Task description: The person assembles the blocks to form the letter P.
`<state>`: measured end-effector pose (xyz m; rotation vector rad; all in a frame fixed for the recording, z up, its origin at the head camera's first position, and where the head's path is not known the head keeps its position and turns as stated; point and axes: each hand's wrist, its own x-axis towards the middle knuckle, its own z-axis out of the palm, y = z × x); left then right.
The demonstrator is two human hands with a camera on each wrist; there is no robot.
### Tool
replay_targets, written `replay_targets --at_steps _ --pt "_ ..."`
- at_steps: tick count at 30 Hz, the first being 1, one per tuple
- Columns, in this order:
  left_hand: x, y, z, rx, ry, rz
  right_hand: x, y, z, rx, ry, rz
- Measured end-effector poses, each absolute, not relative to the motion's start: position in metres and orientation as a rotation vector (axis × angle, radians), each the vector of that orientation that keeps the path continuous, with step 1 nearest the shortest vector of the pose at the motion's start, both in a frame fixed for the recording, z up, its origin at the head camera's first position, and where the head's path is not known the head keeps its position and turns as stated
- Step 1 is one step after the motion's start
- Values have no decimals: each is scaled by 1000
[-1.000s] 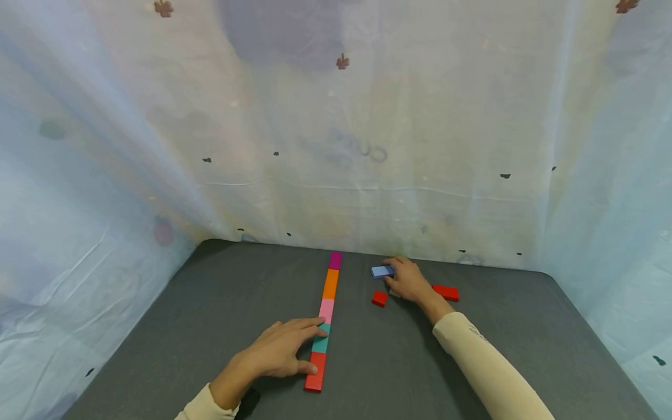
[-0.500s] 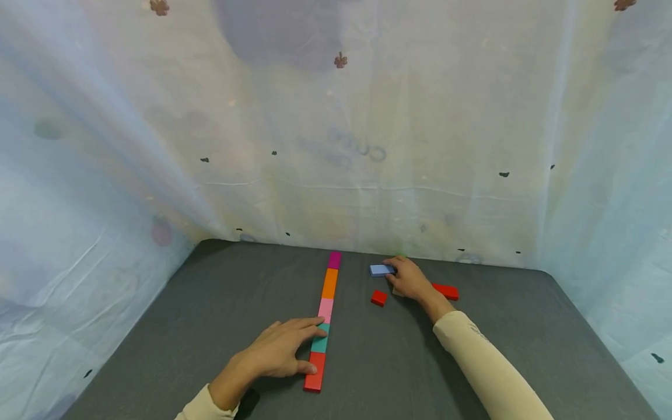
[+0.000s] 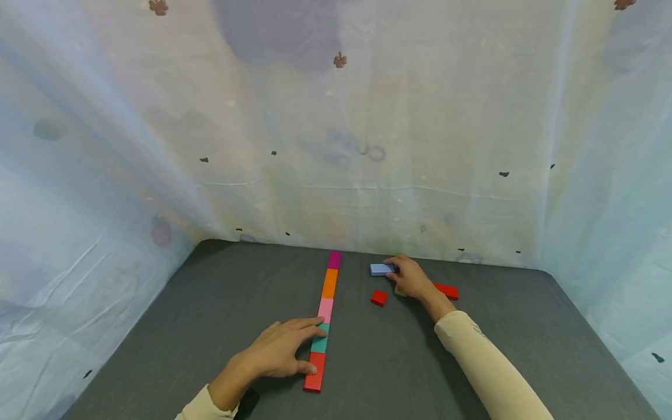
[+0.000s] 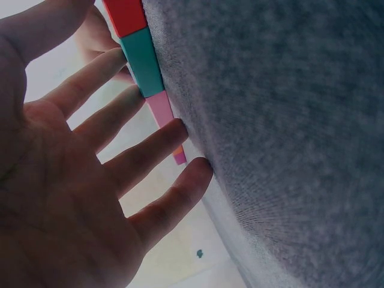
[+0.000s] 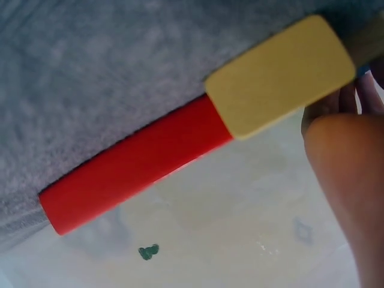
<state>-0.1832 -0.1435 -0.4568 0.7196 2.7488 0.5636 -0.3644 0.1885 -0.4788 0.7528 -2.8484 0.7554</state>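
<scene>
In the head view, a row of coloured blocks runs away from me: red point(image 3: 315, 379), teal point(image 3: 319, 343), pink point(image 3: 326, 309), orange point(image 3: 329, 283) and magenta point(image 3: 334, 260). My left hand point(image 3: 278, 350) lies along its left side, fingers spread and fairly straight, with fingertips at the teal and pink blocks and the thumb at the red one. To the right of the row's far end, my right hand point(image 3: 412, 280) pinches the right end of a light-blue block point(image 3: 380, 269) between thumb and fingers. Part of that block is hidden by the fingers.
A small red block point(image 3: 379, 298) lies left of my right wrist. A longer red block point(image 3: 446, 291) is to its right, partly hidden. A tan-yellow block point(image 5: 279, 78) sits beneath the right hand. The grey tabletop point(image 3: 236, 286) ends at a pale hanging sheet point(image 3: 367, 204).
The light-blue block has turned slightly, so it lies straighter across the table; my right hand has shifted a little with it. My left hand has stayed still.
</scene>
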Motion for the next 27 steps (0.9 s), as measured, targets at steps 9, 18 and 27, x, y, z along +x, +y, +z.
replay_targets --at_steps 9,18,27 --pt "-184 -144 -456 724 2748 569 -364 201 -473 733 -2841 808" --pt "-182 -144 -457 726 2746 571 -361 212 -471 727 -2836 814" --pt "-183 -145 -456 720 2744 575 -361 219 -469 709 -2862 772"
